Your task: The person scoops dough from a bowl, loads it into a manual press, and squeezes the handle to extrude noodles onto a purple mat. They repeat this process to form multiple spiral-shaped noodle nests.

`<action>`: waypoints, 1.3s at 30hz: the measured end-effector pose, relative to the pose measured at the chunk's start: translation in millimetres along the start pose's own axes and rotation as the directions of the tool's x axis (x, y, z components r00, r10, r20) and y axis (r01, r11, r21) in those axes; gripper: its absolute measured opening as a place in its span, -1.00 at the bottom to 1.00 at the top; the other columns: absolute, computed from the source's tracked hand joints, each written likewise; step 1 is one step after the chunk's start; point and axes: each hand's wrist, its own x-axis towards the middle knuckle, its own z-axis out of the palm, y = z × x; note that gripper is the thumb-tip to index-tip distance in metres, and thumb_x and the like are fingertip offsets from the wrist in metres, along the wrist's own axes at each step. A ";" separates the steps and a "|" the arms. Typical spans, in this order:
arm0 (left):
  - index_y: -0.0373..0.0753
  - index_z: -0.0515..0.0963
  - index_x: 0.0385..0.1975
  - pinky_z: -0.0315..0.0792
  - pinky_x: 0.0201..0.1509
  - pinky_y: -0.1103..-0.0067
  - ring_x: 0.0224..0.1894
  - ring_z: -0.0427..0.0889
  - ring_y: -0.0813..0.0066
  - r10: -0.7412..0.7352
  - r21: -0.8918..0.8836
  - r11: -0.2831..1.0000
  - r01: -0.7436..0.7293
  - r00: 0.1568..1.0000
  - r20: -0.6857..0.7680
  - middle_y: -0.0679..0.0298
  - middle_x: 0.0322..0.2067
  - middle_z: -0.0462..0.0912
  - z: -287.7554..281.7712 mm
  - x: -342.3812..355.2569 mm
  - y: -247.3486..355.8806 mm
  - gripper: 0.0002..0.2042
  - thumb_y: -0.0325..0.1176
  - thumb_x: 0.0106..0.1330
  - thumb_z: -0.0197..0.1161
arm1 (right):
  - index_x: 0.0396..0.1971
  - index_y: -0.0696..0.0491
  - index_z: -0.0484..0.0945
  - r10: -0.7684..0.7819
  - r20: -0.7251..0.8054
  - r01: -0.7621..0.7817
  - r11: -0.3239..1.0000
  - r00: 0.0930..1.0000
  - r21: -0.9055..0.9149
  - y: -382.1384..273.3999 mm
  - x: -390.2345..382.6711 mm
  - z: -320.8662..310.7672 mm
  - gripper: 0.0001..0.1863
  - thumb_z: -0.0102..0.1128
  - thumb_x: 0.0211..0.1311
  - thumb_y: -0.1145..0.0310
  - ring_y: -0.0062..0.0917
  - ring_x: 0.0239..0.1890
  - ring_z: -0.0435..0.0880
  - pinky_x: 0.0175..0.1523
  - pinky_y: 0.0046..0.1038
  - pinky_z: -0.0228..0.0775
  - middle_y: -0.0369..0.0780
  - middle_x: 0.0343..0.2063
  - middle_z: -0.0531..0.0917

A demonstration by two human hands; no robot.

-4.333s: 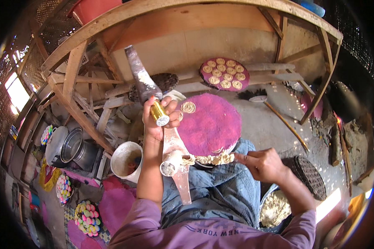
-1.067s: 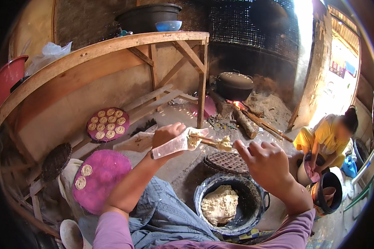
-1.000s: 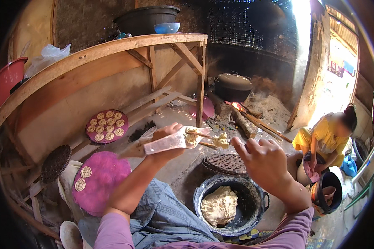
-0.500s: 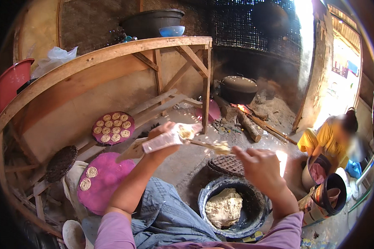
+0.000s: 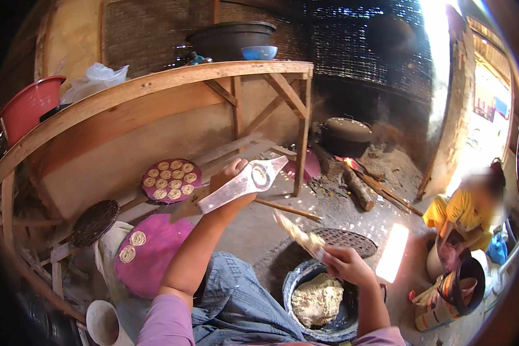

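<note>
My left hand point(image 5: 234, 168) is closed round a long pale press-like tool point(image 5: 228, 193) with narrowed ends. It is tilted, and a round opening near its upper end has a little dough about the rim. Lower and to the right, my right hand point(image 5: 350, 266) grips a flat paddle point(image 5: 297, 233) smeared with dough, its tip pointing up and left. Below that hand a large lump of dough point(image 5: 317, 300) rests in a dark basin point(image 5: 290, 286). By my left forearm lies a pink round tray point(image 5: 155, 248) bearing two coiled dough rounds point(image 5: 137, 239).
Another pink tray point(image 5: 172, 161) carries several coiled rounds. A wooden table point(image 5: 155, 81) spans the back left. A dark pot point(image 5: 346, 135) stands over a wood fire point(image 5: 347, 162). A woven tray point(image 5: 352, 242) lies behind the basin. A person in yellow point(image 5: 473, 210) crouches at right beside buckets point(image 5: 467, 277).
My right hand has moved down and closer to the basin with the dough-smeared paddle. The dough seen in the tool's opening is mostly gone. The view has shifted slightly.
</note>
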 end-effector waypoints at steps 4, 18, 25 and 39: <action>-0.21 0.44 -0.42 0.50 -0.35 0.33 -0.43 0.61 0.16 0.028 -0.103 0.994 -0.040 0.993 -0.114 0.21 -0.40 0.55 -31.8 -10.0 -28.3 -0.74 -0.29 0.01 0.38 | -0.09 0.08 0.62 0.360 -0.011 -0.190 0.465 0.933 -0.865 130.5 14.5 -18.8 -0.63 0.13 0.28 0.13 -0.49 -0.48 0.63 -0.29 -0.43 0.49 -0.22 -0.50 0.69; -0.14 0.41 -0.40 0.40 -0.20 0.52 -0.29 0.53 0.48 -0.609 -0.863 -0.501 0.067 0.681 0.407 0.33 -0.41 0.47 -73.9 -115.6 -35.2 -0.90 -0.36 0.20 0.20 | 0.32 0.07 0.08 -0.471 0.782 -0.855 0.102 0.410 0.509 8.0 59.4 187.7 -0.15 -0.27 0.29 -0.33 -0.26 -0.44 0.56 -0.69 -0.40 0.33 0.02 -0.24 0.51; -0.20 0.55 -0.14 0.37 0.14 0.37 -0.06 0.60 0.35 -0.404 -0.150 0.914 0.376 0.871 -0.280 0.26 -0.17 0.63 -162.1 -196.8 -99.6 -0.71 -0.31 0.15 0.31 | -0.29 0.08 0.40 0.005 0.722 -0.596 0.569 0.692 0.567 -60.7 80.6 197.0 -0.17 -0.37 0.20 -0.50 -0.71 -0.89 0.13 -0.82 -0.63 -0.05 -0.40 -0.76 0.29; -0.17 0.53 -0.16 0.50 -0.18 0.38 -0.26 0.64 0.15 -0.663 -0.206 0.716 0.667 0.742 0.100 0.14 -0.34 0.65 -228.2 -255.5 -87.5 -0.71 -0.27 0.14 0.34 | 0.39 0.07 -0.01 -0.396 0.659 0.319 0.917 0.639 0.241 -167.8 129.8 297.8 -0.26 -0.10 0.42 -0.08 -0.74 -0.64 0.37 -0.56 -0.66 0.25 -0.35 -0.55 0.45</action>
